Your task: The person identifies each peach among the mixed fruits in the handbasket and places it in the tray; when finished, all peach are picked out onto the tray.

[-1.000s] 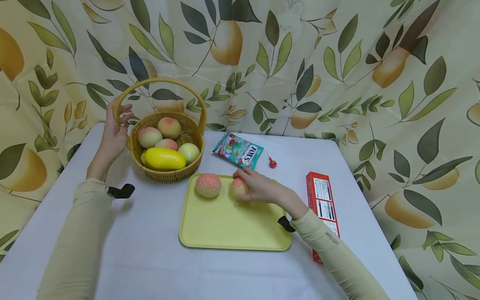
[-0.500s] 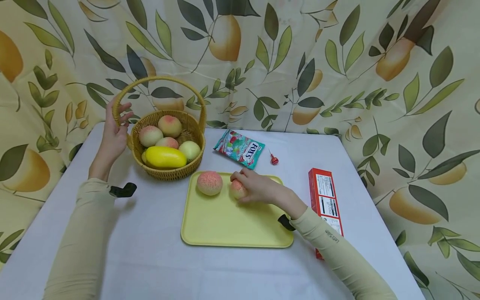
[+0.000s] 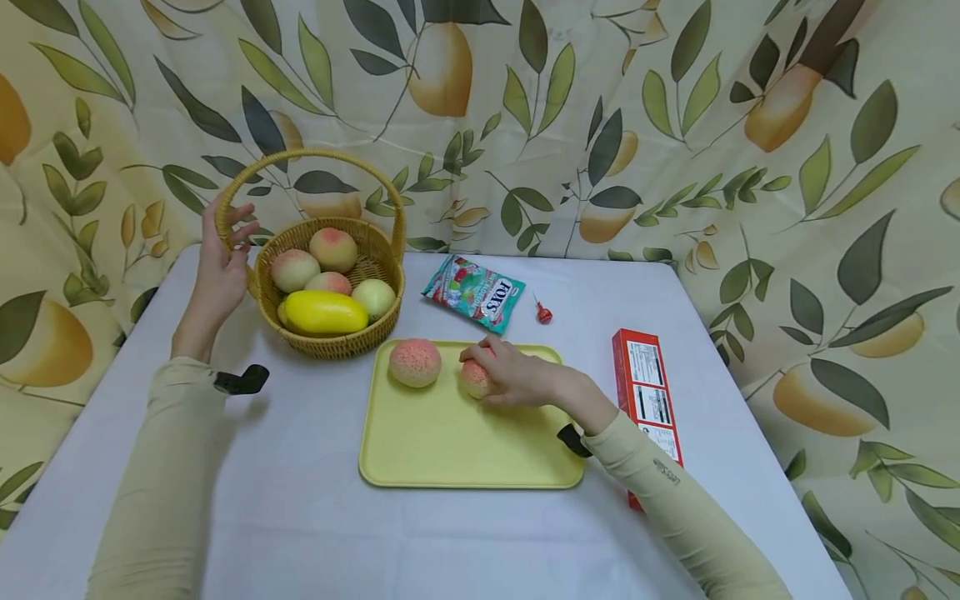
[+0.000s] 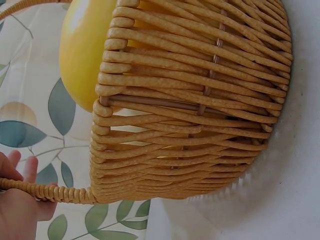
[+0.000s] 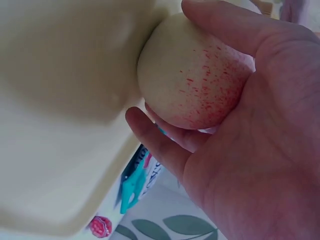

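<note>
My left hand (image 3: 219, 275) is at the left side of the wicker basket (image 3: 337, 346), its fingers round the arched handle (image 4: 55, 192). Inside the basket lie several peaches (image 3: 333, 249), a pale round fruit (image 3: 374, 298) and a long smooth yellow fruit (image 3: 326, 312). On the yellow tray (image 3: 450, 454), my right hand (image 3: 525, 377) holds a pink-speckled peach (image 3: 474, 380). The right wrist view shows thumb and fingers around this peach (image 5: 195, 80), close against the tray surface. Another peach (image 3: 415, 363) sits to its left, near the tray's back left corner.
Behind the tray lie a teal FOX'S candy bag (image 3: 474, 293) and a small red lollipop (image 3: 543, 313). A long red box (image 3: 647, 392) is right of the tray, partly under the right sleeve. A fruit-patterned curtain (image 3: 525, 150) hangs behind the white table (image 3: 300, 517).
The head view has shifted slightly. Both hands keep their places, the left at the basket handle and the right on the peach; the fruit has not visibly moved.
</note>
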The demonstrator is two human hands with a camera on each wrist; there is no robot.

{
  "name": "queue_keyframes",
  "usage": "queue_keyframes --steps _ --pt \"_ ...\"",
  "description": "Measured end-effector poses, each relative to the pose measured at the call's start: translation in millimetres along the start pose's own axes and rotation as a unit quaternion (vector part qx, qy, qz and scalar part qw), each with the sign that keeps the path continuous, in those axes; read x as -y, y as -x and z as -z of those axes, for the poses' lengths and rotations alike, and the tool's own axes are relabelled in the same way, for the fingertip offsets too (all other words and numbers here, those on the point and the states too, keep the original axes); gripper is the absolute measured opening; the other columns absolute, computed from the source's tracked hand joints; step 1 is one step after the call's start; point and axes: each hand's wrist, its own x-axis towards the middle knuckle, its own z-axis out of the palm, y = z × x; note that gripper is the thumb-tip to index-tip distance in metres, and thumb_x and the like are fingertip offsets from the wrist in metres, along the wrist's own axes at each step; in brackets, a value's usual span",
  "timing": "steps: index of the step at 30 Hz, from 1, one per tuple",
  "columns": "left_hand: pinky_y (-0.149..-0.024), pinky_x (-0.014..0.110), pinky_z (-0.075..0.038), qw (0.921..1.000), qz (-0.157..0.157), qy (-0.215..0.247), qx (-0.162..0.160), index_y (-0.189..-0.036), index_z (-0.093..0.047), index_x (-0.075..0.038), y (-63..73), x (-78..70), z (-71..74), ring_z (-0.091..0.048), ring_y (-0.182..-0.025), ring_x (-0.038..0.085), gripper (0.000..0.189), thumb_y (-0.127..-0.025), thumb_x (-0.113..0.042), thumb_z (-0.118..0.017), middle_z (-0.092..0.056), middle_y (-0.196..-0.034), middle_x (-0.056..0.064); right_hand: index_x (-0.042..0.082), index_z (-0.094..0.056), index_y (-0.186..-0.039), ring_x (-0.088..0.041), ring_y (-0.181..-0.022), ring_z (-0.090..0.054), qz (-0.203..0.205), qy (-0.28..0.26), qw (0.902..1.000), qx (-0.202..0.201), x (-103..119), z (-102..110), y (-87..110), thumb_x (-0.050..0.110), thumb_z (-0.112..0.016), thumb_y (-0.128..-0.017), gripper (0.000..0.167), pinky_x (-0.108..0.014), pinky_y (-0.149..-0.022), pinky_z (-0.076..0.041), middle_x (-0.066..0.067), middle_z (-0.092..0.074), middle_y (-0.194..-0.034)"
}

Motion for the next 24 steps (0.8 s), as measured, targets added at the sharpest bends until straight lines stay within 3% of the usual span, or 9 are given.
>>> queue_keyframes --steps 11,24 --pt "-0.125 0.057 -0.027 1.0 0.002 0.007 0.001 -0.16 -0.01 -0.038 -0.7 0.5 1.3 -0.04 -0.148 0.027 0.078 -0.102 0.011 -0.026 -0.031 -0.164 0.014 0.016 -0.043 -0.145 -0.033 -0.129 -0.051 0.015 -0.025 0.9992 -0.026 -2.8 -4.6 2.0 0.021 -0.078 -0.09 0.065 -0.052 -0.109 -0.046 -0.018 -0.044 -0.141" --pt "-0.122 0.048 -0.031 0.9999 -0.005 0.009 -0.005 -0.16 -0.012 -0.039 0.0 -0.3 -0.3 -0.042 -0.145 0.025 0.078 -0.102 0.011 -0.026 -0.033 -0.163 0.012 0.018 -0.042 -0.149 -0.031 -0.128 -0.052 0.006 -0.01 0.9985 -0.054 -0.3 -11.1 3.7 0.027 -0.078 -0.091 0.069 -0.05 -0.102 -0.051 -0.016 -0.045 -0.142"
